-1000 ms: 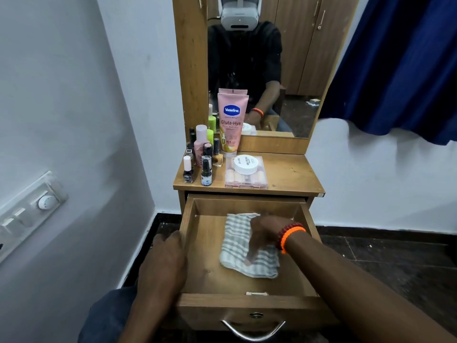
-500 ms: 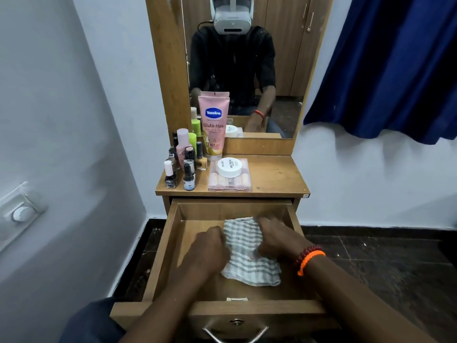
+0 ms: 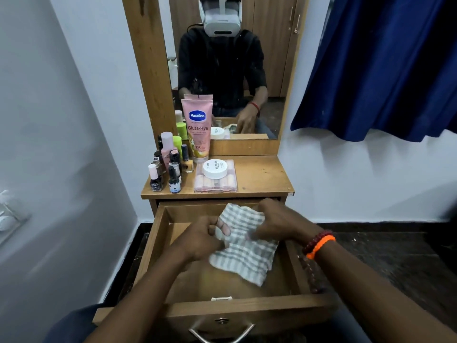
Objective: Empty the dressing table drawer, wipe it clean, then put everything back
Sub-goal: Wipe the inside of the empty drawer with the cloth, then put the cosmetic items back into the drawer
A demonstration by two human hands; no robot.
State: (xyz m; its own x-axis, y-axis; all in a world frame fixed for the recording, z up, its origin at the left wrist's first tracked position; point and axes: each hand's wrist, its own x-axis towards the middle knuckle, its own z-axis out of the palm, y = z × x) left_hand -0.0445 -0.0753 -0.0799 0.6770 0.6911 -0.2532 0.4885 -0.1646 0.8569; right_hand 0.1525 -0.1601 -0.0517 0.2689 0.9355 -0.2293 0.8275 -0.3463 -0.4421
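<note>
Drawer [image 3: 158,246] pulled fully out, bare of contents apart from a grey-and-white checked cloth [image 3: 247,253]. Cloth lifted off the drawer floor at its far end, lower edge drooping toward the middle of the floor. Left hand [image 3: 200,240] pinching the cloth's left edge, thumb on top, fingers [image 3: 223,227] curled under the fabric. Right hand [image 3: 277,222] gripping the far right portion, fingers closed into the folds. Both hands grasping cloth, neither released. Probably refolding or bunching for a fresh face mid-wipe. Contents parked above on the bench [image 3: 262,174]: Vaseline tube [image 3: 197,127] upright against the mirror [image 3: 269,70], cluster of nail polish bottles [image 3: 168,169] at left, white jar [image 3: 215,168] sitting on a clear pink case [image 3: 215,184]. To do well: fold to a flat pad with a clean side out, press flat-palmed, sweep from back wall toward the front rail, then run an edge along the side walls and into the corners where dust collects. Best to steady the drawer with one hand while wiping, since extended this far it looks liable to tip or slide. Small pale latch piece [image 3: 221,298] at the inner front edge likely to snag fabric; work around it. Refill not yet begun; wiping stage, roughly midway through the task.
</note>
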